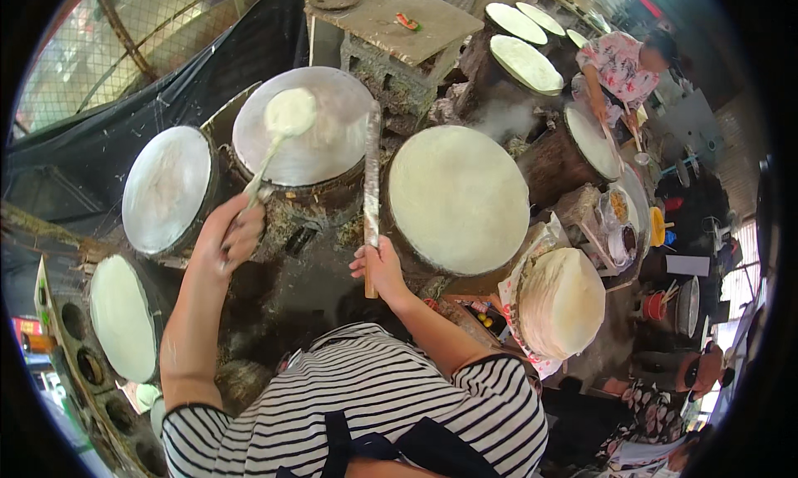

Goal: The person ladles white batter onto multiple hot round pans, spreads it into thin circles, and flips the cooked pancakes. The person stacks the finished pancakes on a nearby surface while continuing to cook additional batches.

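Observation:
My left hand (242,233) grips the batter-coated handle of a ladle (274,142). Its round end, pale with batter (290,111), is at a large round griddle (340,147); whether it touches the surface I cannot tell. In my right hand (383,269) is the wooden grip of a long, flat spatula (372,185), its batter-smeared blade pointing away from me between two griddles. On the right-hand griddle a wide pale pancake (458,197) covers the whole plate. Further left sits a bare, whitish griddle (167,190), and nearer me another carries a pale sheet (123,319).
A tall stack of thin pancakes (564,303) stands on printed cloth at right. Ahead is a board (399,20) on a block stand. A co-worker in a patterned shirt (617,66) tends a griddle (592,138); bowls of fillings (617,207) sit nearby. More people (651,409) are at lower right.

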Demonstrator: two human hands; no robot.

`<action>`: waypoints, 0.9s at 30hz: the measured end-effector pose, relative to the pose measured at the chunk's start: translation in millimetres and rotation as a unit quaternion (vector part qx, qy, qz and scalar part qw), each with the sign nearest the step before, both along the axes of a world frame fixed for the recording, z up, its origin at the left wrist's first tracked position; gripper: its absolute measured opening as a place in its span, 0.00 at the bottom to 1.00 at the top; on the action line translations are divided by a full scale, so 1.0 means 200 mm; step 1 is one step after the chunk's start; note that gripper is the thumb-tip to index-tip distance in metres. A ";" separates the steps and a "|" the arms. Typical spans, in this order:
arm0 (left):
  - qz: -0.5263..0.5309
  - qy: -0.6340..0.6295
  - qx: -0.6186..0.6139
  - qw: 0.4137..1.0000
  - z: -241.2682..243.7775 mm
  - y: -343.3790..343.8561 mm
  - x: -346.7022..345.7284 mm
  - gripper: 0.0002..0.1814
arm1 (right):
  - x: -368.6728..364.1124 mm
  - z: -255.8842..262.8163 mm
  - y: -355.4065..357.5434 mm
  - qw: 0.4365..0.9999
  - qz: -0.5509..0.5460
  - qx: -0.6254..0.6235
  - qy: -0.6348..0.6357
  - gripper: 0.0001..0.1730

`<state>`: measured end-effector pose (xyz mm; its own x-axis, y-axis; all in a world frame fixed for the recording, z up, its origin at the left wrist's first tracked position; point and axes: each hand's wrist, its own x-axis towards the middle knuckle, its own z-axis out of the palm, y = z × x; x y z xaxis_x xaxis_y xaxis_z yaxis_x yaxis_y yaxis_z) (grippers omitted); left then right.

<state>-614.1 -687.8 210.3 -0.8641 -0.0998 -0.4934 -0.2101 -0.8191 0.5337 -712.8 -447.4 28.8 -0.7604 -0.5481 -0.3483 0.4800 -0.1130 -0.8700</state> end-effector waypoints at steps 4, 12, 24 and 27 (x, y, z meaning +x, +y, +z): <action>-0.089 -0.017 -0.047 0.995 -0.13 -0.16 -0.51 0.12 | -0.06 -0.01 -0.08 0.997 -0.051 0.047 0.017 0.05; -0.236 -0.033 -0.472 0.849 -0.50 -0.33 -0.88 0.11 | -0.08 -0.04 -0.49 0.982 -0.115 0.132 0.067 0.06; -0.161 0.034 -0.847 0.506 -0.67 -0.55 -0.85 0.21 | -0.09 -0.36 -0.80 0.875 -0.249 0.294 0.292 0.09; -0.144 0.040 -0.848 0.509 -0.70 -0.62 -0.84 0.21 | -0.14 -0.16 -0.93 0.889 -0.232 0.284 0.274 0.13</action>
<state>-782.9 -812.3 70.9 -0.9741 -0.1862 0.1284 -0.1127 0.8919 0.4380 -741.5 -632.8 -3.2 -0.9996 0.0152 0.0244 -0.0177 0.3450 -0.9385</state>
